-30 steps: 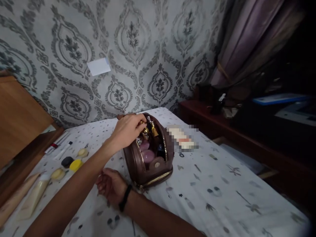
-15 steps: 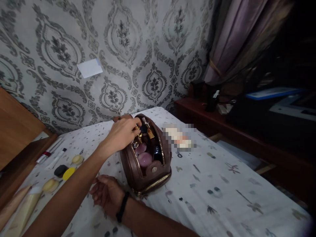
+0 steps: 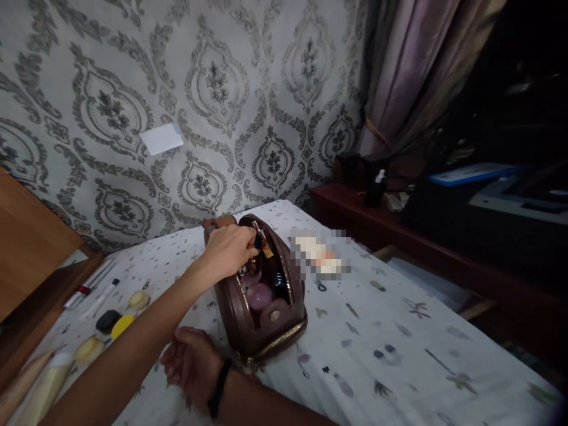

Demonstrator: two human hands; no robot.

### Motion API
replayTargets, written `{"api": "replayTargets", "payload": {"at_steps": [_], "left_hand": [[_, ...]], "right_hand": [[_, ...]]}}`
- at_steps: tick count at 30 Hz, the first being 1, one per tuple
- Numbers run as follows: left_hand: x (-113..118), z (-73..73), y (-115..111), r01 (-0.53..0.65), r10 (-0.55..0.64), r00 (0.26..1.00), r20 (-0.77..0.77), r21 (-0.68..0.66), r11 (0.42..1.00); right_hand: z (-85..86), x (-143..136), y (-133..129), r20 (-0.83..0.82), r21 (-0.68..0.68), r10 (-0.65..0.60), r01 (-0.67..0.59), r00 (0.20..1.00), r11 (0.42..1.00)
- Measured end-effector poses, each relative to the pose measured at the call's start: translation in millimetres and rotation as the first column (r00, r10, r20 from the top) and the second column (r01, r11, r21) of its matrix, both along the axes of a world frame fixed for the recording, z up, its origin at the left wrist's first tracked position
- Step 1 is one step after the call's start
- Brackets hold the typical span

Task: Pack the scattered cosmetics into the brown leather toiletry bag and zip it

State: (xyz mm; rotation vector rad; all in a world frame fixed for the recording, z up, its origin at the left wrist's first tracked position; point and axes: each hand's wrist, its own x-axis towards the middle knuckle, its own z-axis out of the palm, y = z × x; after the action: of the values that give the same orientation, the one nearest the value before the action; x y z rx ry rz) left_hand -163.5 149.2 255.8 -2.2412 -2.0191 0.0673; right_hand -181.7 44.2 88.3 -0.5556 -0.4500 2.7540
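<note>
A brown leather bag [image 3: 239,328] stands unzipped on the bed, its mouth facing up. Into its far left side reaches my left hand [image 3: 233,248], fingers bent down and closed among small gold and dark items; what they grip is hidden. Inside the bag lie a round pinkish-purple item [image 3: 259,296], a dark glossy item [image 3: 280,283] and a gold piece [image 3: 267,248] near a silver-topped item. My right hand [image 3: 190,361], with a black band at the wrist, rests left of the bag, fingers loosely curled and holding nothing, partly beneath my left forearm.
On the left of the patterned sheet [image 3: 377,331] lie a cream tube [image 3: 51,381], a yellow disc [image 3: 123,326], a black round item [image 3: 107,321] and pale round items. Right of the bag is a blurred-out item [image 3: 322,254]. A dark red table [image 3: 337,204] and an open drawer stand beyond.
My left hand has gone slightly deeper into the bag and its fingers have drawn closer together. My right hand stays by the bag. The view has shifted slightly.
</note>
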Motion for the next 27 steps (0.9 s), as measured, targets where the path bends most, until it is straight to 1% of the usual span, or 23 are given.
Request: {"api": "replayTargets", "payload": {"at_steps": [4, 13, 16, 20, 27], "left_hand": [[3.2, -3.3, 2.9, 0.014, -0.014, 0.996, -0.089, -0.001, 1.000], [6.5, -4.8, 5.9, 0.008, -0.013, 0.990, -0.141, -0.036, 0.999], [5.5, -4.7, 6.3, 0.004, -0.009, 0.992, -0.123, -0.036, 0.999], [2.6, -4.7, 6.7, 0.029, -0.031, 0.998, -0.048, -0.032, 0.999], [3.4, -5.5, 8.1, 0.065, -0.061, 0.997, 0.047, -0.074, 0.995]], "right_hand": [[-1.3, -1.2, -0.1, -0.002, -0.004, 0.004, -0.004, 1.000, 1.000], [-2.7, -2.7, 0.8, -0.011, -0.021, 0.004, -0.004, 1.000, 1.000], [-0.5, -1.3, 1.5, -0.008, -0.010, 0.015, -0.015, 1.000, 1.000], [1.8, 0.7, 1.8, -0.008, -0.008, 0.018, -0.018, 1.000, 1.000], [-3.5, -0.1, 1.1, -0.042, -0.005, -0.001, 0.001, 0.999, 1.000]]}}
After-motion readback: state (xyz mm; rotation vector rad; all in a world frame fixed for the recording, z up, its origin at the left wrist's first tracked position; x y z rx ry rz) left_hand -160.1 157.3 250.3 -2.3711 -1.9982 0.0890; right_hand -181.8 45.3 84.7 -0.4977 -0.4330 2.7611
